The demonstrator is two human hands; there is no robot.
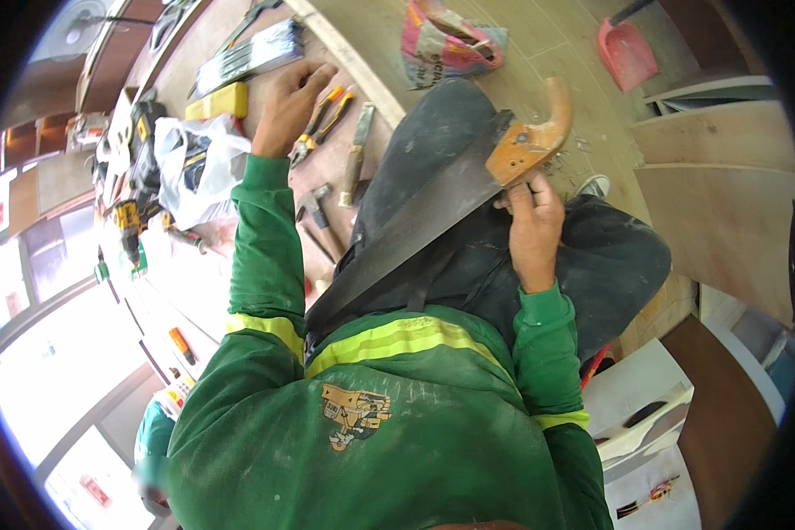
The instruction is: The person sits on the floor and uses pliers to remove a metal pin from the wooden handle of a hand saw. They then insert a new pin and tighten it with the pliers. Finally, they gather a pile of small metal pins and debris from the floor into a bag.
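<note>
A handsaw (415,205) with a curved wooden handle lies slantwise across my lap, its dark blade running down toward my waist. My right hand (536,231) grips it where the blade meets the handle; some fingertips are hidden. On the workbench, my left hand (291,102) rests with its fingers loosely bent and apart, nothing visible in it. Beside that hand are pliers with orange and black grips (322,125), a yellow block-like box (218,102) and a clear-wrapped pack (252,57). A chisel-like tool (358,155) and a hammer (322,219) lie closer to my leg.
A white plastic bag (201,168) and a yellow-black cordless drill (129,228) sit farther left on the bench. On the floor stand a pink printed sack (446,49) and a red dustpan (627,55). Wooden panels (715,203) lean at the right. Another person's green sleeve (153,433) shows lower left.
</note>
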